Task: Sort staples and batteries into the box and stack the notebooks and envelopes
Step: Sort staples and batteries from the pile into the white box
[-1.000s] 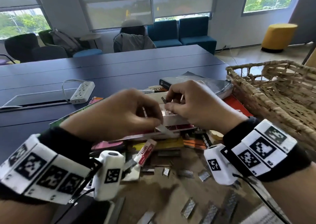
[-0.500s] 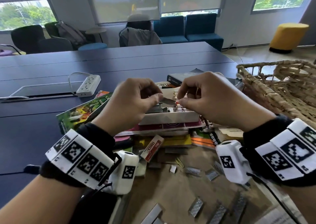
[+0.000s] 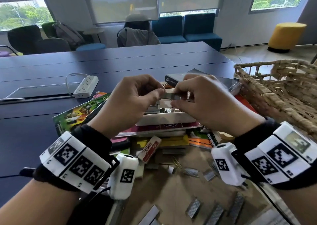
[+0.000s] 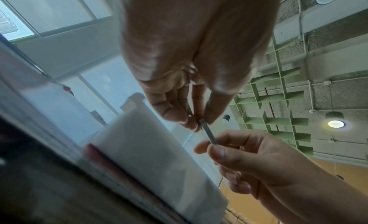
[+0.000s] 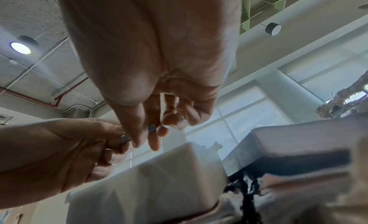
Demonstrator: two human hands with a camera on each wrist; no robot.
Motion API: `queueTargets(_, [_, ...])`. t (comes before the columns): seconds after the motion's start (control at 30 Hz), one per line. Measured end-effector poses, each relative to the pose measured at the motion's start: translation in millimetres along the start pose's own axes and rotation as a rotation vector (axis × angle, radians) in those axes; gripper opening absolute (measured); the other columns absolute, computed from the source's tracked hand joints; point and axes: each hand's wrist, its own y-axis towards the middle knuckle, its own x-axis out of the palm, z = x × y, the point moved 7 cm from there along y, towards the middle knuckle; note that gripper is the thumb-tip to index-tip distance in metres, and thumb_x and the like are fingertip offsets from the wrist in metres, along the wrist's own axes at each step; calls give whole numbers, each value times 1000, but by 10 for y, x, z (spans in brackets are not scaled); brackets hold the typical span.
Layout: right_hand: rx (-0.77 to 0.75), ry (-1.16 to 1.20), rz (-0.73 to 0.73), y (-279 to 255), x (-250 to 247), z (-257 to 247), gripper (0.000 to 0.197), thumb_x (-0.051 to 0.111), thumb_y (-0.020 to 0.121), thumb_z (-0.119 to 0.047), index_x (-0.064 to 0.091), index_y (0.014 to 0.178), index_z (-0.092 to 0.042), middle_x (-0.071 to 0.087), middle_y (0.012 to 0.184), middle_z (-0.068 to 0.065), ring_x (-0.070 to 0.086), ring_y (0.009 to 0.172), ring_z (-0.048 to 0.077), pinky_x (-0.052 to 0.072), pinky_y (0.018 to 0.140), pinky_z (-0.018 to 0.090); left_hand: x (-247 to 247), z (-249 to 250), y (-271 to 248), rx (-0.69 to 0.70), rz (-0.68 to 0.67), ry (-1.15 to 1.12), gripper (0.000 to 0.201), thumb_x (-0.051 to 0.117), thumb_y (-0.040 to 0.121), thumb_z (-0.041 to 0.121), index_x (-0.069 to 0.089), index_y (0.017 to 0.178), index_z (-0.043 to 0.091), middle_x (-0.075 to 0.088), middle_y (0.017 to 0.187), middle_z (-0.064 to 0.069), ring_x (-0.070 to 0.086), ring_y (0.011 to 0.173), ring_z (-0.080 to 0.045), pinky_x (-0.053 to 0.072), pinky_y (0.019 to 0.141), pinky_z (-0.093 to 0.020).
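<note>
Pinching staple strip [image 3: 169,96] above box [image 3: 169,119]

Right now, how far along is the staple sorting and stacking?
Done: some staples seem to sit in the white box, atop a rough pile of notebooks.
In hand: left hand and right hand pinch one staple strip above the box.
Left: many loose staple strips lie on the brown surface. No batteries visible.
</note>
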Motion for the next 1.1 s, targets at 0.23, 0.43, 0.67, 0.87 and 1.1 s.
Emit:
queueTargets(0.23, [-64, -38, 19, -30, -5, -146, 8, 73, 92, -24, 78, 89, -19, 58, 84, -8, 54, 75, 7, 38, 67, 11, 78, -10, -40, -14, 44, -23, 21, 84, 82, 33, 73, 86, 15, 72, 70, -5, 61, 59, -10, 52, 59, -27])
queueTargets(0.43, [-35, -81, 9, -14, -29, -76, 9, 75, 92, -26, 78, 90, -18, 52, 81, -11, 49, 74, 6, 35, 65, 8, 51, -51, -24, -56, 33, -51, 14, 83, 83, 21, 75, 90, 12, 75, 74, -4, 67, 61, -11, 55, 61, -24])
queueTargets(0.67, [64, -71, 48, -3, -53, 81, 13, 73, 91, -28, 77, 85, -17, 60, 77, -4, 53, 69, 7, 33, 57, 17, -100, -73, -14, -56, 66, -55, 14, 81, 84, 18, 75, 95, 11, 75, 77, -4, 67, 64, -12, 55, 61, -25])
queueTargets(0.87, [64, -51, 32, -26, 5, 17, 21, 72, 93, -31, 69, 75, -20, 58, 77, -7, 52, 68, 4, 29, 56, 13, -238, -127, 16, -58, 192, -19, 10, 77, 89, 10, 77, 96, 17, 78, 82, -1, 75, 77, -18, 62, 70, -30])
queueTargets(1.1, [38, -64, 22, 6, 101, -53, 18, 74, 93, -33, 70, 79, -21, 55, 75, -9, 50, 64, 3, 33, 54, 9, -309, -129, 5, -70, 254, 10, 11, 79, 88, 12, 78, 97, 19, 78, 84, 2, 76, 82, -20, 63, 81, -41])
